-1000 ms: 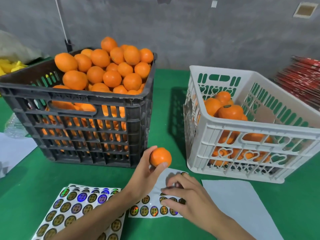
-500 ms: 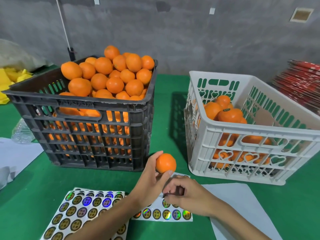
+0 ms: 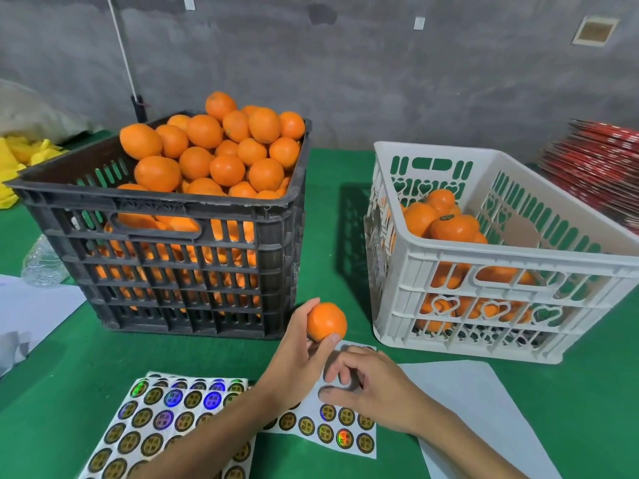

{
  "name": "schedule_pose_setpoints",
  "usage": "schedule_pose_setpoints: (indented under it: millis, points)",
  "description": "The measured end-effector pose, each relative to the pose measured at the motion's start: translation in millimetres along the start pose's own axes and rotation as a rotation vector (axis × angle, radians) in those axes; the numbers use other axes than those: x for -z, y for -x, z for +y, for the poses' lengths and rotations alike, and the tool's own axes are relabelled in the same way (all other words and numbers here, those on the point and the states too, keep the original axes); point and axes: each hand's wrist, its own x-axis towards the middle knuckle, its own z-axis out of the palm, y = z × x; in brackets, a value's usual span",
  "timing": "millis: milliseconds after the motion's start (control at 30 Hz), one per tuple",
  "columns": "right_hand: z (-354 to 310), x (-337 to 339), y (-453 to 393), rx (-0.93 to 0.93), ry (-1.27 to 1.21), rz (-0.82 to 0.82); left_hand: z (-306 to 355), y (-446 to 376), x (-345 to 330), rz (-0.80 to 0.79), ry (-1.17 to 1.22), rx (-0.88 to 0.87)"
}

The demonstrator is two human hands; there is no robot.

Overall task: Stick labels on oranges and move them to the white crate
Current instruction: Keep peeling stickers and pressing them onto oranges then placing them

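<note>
**Peeling the next label: orange held ready above the sticker sheet**

Pinching at the sheet, my right hand (image 3: 377, 392) has its fingers (image 3: 333, 369) curled narrow, thumb and forefinger tips close together over the bare upper part of the small label sheet (image 3: 328, 426). Whether a label is already between them I cannot tell, as the tips hide it. Compared with a second ago, these fingers have drawn in from a flatter, spread pose and lifted slightly off the paper, which suggests a label is being picked loose.

Just above and to the left of those fingertips, my left hand (image 3: 297, 354) grips the orange (image 3: 326, 321) between thumb and fingers, clear of the table; it has stayed in the same hold throughout. I judge the step in hand to be the transfer of a label onto this fruit, with the move to the crate not yet begun.

Below my left wrist lies the fuller label sheet (image 3: 162, 420). Right of my right hand sits a blank backing sheet (image 3: 484, 409). Beyond the fingers to the right stands the white crate (image 3: 518, 254), partly filled; beyond to the left, the black crate (image 3: 173, 216) is heaped with oranges.
</note>
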Motion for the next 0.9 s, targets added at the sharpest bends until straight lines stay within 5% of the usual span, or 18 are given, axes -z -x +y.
schedule_pose_setpoints:
  millis: [633, 767, 900]
  points:
    - [2.9, -8.1, 6.5, 0.013, 0.006, 0.088, 3.0, 2.3, 1.9, -0.016, 0.028, 0.034]
    - [5.6, -0.4, 13.1, 0.033, 0.148, 0.019, 4.7, 3.0, 1.6, -0.016, 0.033, 0.061]
    - [-4.0, -13.0, 11.2, 0.065, 0.495, 0.198, 7.5, 3.3, 0.4, 0.051, 0.064, 0.081]
